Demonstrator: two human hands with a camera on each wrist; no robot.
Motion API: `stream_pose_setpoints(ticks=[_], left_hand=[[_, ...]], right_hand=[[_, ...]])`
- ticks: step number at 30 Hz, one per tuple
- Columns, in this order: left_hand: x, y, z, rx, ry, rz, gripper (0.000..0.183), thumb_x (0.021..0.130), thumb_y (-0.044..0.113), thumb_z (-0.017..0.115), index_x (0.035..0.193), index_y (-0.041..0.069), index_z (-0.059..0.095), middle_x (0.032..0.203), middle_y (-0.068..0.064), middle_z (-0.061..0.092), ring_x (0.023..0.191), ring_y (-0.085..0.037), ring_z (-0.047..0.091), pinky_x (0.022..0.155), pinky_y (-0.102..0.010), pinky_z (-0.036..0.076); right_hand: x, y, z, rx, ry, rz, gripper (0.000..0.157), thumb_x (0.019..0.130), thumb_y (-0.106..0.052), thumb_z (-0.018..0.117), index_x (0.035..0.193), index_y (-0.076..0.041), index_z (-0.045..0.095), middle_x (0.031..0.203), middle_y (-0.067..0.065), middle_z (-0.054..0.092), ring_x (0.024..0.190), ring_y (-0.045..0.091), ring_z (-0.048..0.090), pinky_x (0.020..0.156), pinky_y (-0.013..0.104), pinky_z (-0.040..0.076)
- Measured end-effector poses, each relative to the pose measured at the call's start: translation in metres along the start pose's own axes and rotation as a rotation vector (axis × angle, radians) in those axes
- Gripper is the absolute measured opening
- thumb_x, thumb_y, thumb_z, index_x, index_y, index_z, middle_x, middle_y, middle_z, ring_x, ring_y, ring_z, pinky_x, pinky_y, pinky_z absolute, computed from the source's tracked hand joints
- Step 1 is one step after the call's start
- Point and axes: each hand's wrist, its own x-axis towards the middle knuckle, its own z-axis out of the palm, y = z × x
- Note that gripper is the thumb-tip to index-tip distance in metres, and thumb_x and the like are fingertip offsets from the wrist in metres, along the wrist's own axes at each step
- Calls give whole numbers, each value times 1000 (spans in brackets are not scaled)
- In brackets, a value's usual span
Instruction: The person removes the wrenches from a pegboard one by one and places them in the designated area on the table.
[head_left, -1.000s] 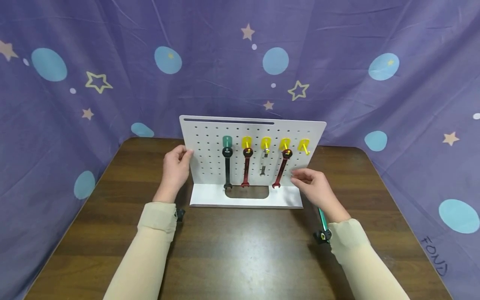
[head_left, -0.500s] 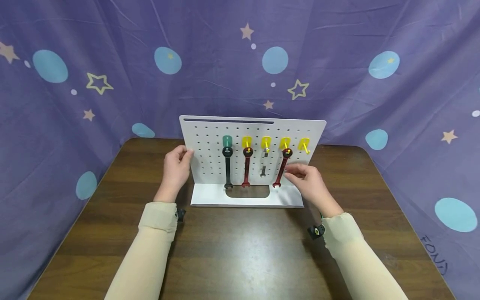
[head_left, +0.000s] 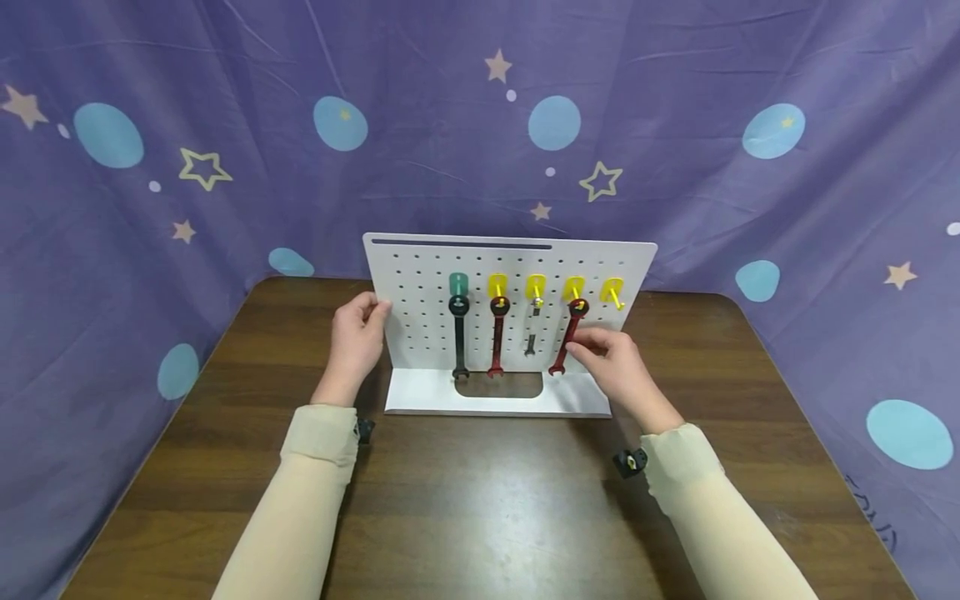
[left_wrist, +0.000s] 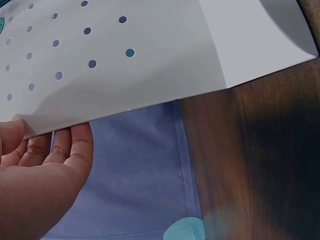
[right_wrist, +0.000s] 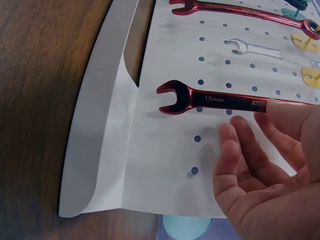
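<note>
Red and hanging, the rightmost wrench [right_wrist: 217, 99] is pinched by the half-closed right hand [head_left: 617, 365], while the left hand [head_left: 356, 340] likewise pinches the board [left_wrist: 160, 65] at left, likely steadying it.

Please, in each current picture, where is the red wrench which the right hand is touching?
Head: just right of centre, the red wrench at the right hand.
Left wrist: not in it.
Right wrist: from the centre towards the right edge, the red wrench, open end pointing left.
Shared landmark: white pegboard.
</note>
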Motion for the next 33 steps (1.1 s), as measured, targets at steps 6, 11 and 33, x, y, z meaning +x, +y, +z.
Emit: stream_pose_setpoints(ticks=[6,11,33], left_hand=[[-1,0,0,-9,-7,-13,20,105,11,57,105,-7,68,82,-20,64,68,-23,47,55,-27,37],[-1,0,0,-6,-17,-16,21,106,12,57,105,-6,68,82,-20,63,69,-24,47,56,-28,37],[0,0,-1,-3,-10,35,20,106,11,57,102,-7,67,80,-21,63,67,-23,47,55,-28,37]], right_hand=[[-1,1,1,18,-5,-16,15,99,-13,70,107,-3,76,103,8,72,93,24,61,79,42,49],[-5,3,3,10,-5,-39,13,100,-12,68,106,-2,75,98,7,73,88,23,64,77,40,50],[-22,-1,1,125,-41,-119,13,99,-5,67,107,4,71,95,9,73,83,22,68,74,29,52]])
